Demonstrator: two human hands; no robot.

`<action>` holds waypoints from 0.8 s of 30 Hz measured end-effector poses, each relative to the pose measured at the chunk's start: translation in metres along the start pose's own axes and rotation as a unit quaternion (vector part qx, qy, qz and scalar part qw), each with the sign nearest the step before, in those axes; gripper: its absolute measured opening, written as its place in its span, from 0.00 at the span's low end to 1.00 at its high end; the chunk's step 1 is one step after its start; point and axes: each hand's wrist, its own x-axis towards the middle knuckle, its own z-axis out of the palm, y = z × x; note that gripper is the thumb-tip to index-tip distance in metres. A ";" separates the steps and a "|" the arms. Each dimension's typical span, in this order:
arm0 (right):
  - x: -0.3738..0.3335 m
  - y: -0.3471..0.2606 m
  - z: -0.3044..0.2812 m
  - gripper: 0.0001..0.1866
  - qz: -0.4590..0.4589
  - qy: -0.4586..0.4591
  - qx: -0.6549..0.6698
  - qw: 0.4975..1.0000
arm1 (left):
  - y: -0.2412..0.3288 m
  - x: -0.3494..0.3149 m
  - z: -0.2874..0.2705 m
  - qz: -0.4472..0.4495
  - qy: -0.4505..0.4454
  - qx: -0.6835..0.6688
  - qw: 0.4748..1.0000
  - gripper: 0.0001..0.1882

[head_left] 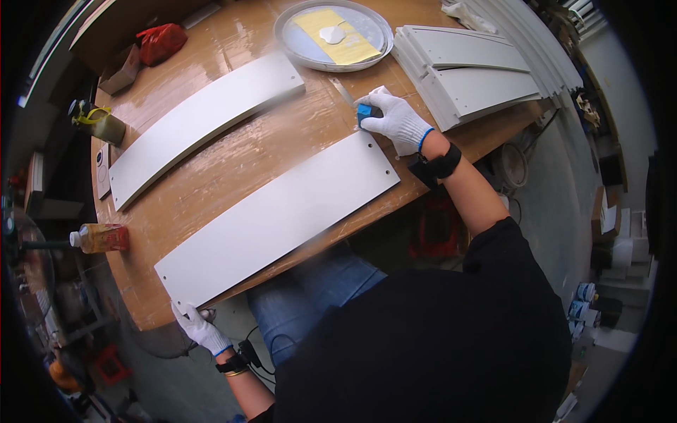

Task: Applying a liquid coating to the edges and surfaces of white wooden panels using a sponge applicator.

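Observation:
A long white board [275, 218] with small holes at its ends lies slanting along the near edge of the brown table. My left hand [201, 330], in a white knit glove, is closed around its near left corner. Just past the board's far right end, my gloved right hand [398, 123] is closed on a small blue block [364, 113]. A thin flat metal blade [343, 92] lies beside that hand; whether it joins the block is hidden by the fingers. Farther back rests a second, curved white board [204, 120], touched by neither hand.
A round tray [284, 44] at the back carries a yellow sheet with white paste. White panels [486, 88] are stacked at the right. On the left stand a bottle [104, 238] and a greenish jar [109, 128]. A red bag [162, 44] sits farther back on the brown table [233, 162].

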 end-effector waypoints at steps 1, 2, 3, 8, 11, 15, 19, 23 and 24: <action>0.000 0.000 0.000 0.26 0.000 0.000 0.001 1.000 | 0.000 0.001 0.001 0.011 -0.006 -0.007 1.000 0.26; 0.001 0.001 0.000 0.26 -0.001 -0.003 -0.002 1.000 | 0.000 0.001 0.002 0.011 -0.006 -0.006 1.000 0.26; 0.000 0.003 0.000 0.26 -0.001 -0.006 -0.006 1.000 | 0.000 0.000 0.003 0.007 -0.009 -0.004 1.000 0.26; 0.003 0.003 -0.003 0.25 0.006 -0.008 0.033 0.999 | 0.006 -0.005 0.003 0.001 0.001 0.003 1.000 0.26; 0.001 -0.003 -0.004 0.25 0.001 -0.007 0.027 1.000 | 0.002 -0.001 0.002 -0.008 -0.004 -0.018 1.000 0.26; 0.002 -0.003 -0.003 0.25 -0.004 -0.010 -0.010 1.000 | -0.002 0.002 0.000 0.000 -0.005 -0.015 1.000 0.26; 0.001 0.003 -0.004 0.25 0.016 -0.008 0.041 0.999 | 0.003 -0.001 0.003 -0.001 -0.001 -0.012 1.000 0.26; 0.000 -0.002 -0.001 0.26 -0.001 0.000 -0.006 1.000 | 0.000 0.001 0.000 -0.007 -0.009 -0.015 1.000 0.26; 0.000 -0.002 -0.001 0.26 -0.001 0.003 -0.010 1.000 | -0.001 0.002 0.000 -0.002 -0.004 -0.014 1.000 0.26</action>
